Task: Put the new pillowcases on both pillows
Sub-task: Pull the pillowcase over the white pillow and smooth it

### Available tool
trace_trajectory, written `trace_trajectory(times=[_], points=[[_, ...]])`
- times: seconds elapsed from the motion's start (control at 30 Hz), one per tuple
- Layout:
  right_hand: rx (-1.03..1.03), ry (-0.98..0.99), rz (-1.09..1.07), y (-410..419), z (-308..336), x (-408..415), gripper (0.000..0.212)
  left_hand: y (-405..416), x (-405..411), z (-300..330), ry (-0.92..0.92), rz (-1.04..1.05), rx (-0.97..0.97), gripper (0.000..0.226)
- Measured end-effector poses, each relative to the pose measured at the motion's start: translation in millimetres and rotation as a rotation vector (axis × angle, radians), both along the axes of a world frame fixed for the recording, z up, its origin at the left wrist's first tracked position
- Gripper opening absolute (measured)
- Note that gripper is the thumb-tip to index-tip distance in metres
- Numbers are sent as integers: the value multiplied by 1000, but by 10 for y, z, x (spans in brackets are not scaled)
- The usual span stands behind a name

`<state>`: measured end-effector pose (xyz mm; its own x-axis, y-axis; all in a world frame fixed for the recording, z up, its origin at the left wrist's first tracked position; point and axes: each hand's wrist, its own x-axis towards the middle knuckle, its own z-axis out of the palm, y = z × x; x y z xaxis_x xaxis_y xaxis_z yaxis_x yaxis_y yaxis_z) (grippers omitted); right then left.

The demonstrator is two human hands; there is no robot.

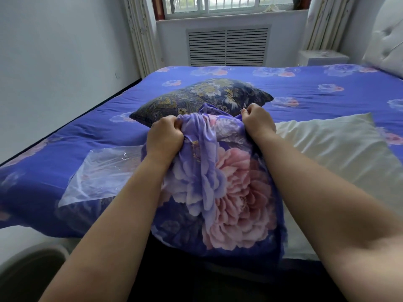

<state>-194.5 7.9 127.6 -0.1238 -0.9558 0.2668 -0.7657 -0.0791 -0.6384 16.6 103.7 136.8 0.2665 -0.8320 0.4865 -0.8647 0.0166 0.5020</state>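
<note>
Gripping the floral pillowcase, left hand and right hand bunch its fabric.

Pillowcase gripped in both hands: violet-blue ground, one large pink peony overlapped by a lilac one, just below the grip. Pillow just beyond the grip: dark navy, gold and cream paisley with flowers. Bedsheet all around: bright blue-violet, scattered pale lilac and pink blossoms. Bare pillow right of the grip: plain cream-white. Plastic bag left of the grip: clear, glossy, the blue showing through.
</note>
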Motion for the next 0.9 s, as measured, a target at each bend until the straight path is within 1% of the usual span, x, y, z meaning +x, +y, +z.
trace_trajectory(times=[0.07, 0.1, 0.17, 0.23, 0.3, 0.47, 0.53, 0.6, 0.63, 0.67, 0.7, 0.73, 0.77, 0.83, 0.9], points=[[-63, 67, -26, 2, 74, -132, 24, -19, 55, 81, -15, 56, -119, 34], [-79, 106, -61, -10, 111, -281, 23, -38, 132, 95, -5, 81, -145, 34], [-59, 162, -175, -48, 165, -703, 27, -72, 273, 64, 34, 97, -136, 33], [-15, 187, -280, -77, 190, -1102, 31, -81, 268, -8, 71, 54, -111, 29], [14, 199, -330, -63, 180, -1272, 33, -103, 178, -73, 89, 13, -86, 27], [21, 177, -330, -10, 128, -1193, 30, -275, 220, -166, 133, 15, 65, 29], [62, 121, -327, -8, 124, -1098, 38, -321, 266, -244, 119, 35, 108, 29], [146, 30, -274, -11, 119, -944, 55, -332, 274, -335, 120, 36, 118, 30], [189, 14, -232, -9, 99, -883, 62, -348, 283, -390, 135, 33, 112, 30], [216, 32, -186, 0, 76, -837, 63, -363, 315, -438, 158, 42, 101, 30], [205, 78, -150, 3, 41, -825, 56, -376, 351, -475, 180, 58, 91, 29], [163, 132, -143, 33, 20, -832, 45, -382, 381, -500, 199, 80, 88, 28], [94, 172, -162, 50, -2, -872, 39, -397, 396, -516, 212, 94, 90, 27], [-21, 223, -218, 98, -48, -954, 41, -428, 377, -522, 223, 83, 96, 25], [-76, 200, -266, 131, -93, -995, 42, -469, 330, -514, 242, 69, 80, 24]])
